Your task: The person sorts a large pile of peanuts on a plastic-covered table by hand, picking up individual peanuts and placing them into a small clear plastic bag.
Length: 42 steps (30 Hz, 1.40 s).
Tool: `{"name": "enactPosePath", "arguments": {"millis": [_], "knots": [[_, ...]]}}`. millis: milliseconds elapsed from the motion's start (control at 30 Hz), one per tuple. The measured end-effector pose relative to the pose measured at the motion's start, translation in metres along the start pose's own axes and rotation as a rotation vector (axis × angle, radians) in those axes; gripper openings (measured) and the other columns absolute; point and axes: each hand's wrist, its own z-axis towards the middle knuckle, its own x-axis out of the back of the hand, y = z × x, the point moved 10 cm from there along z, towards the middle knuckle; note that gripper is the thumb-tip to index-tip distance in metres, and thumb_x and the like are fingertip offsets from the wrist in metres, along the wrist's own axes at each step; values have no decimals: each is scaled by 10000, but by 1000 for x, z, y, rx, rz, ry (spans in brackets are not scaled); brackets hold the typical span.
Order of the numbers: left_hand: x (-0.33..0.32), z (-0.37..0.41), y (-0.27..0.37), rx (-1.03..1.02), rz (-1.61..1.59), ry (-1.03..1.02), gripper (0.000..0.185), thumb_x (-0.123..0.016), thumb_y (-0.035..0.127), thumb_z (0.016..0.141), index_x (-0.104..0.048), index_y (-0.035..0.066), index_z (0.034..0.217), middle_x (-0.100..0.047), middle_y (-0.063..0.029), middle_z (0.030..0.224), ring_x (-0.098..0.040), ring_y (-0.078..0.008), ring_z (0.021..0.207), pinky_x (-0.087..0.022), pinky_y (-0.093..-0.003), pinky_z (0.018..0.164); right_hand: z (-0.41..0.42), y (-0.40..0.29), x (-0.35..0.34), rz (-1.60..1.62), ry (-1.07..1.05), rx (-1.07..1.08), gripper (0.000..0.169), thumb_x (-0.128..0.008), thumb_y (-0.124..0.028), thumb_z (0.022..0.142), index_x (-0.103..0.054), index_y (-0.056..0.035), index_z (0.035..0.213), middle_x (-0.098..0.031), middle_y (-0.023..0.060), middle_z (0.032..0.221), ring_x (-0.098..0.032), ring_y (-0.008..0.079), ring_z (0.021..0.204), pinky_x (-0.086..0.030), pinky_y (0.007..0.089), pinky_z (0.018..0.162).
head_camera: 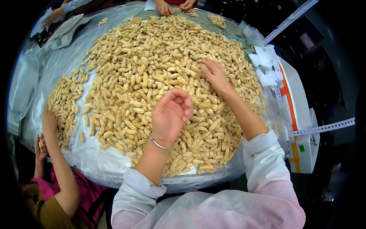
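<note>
A wide heap of unshelled peanuts [137, 71] covers much of a table wrapped in clear plastic film [100, 160]. My left hand [173, 111], with a metal bangle at the wrist, is raised palm up over the heap's near middle. Its fingers curl inward, and whether anything lies inside them cannot be told. Farther forward and to the right, my right hand [214, 73] reaches down onto the heap, its fingertips at the peanuts and slightly blurred. What those fingertips grip, if anything, is hidden.
At left, a co-worker's hands [50, 123] are at a smaller peanut pile [67, 97]. Another person's hands [168, 7] work at the far edge. A scale-like device [68, 33] stands far left. White foam boxes [297, 94] and perforated metal bars [323, 127] flank the right side.
</note>
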Motion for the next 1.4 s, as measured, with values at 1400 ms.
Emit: {"name": "enactPosePath", "arguments": {"millis": [1400], "knots": [[-3, 0, 15, 13, 658, 151, 269, -638, 83, 943, -608, -29, 1186, -635, -27, 815, -593, -71, 661, -484, -179, 548, -88, -75, 2, 945, -343, -144, 249, -540, -243, 1024, -583, -19, 1126, -643, 42, 871, -597, 108, 759, -509, 256, 714]]}}
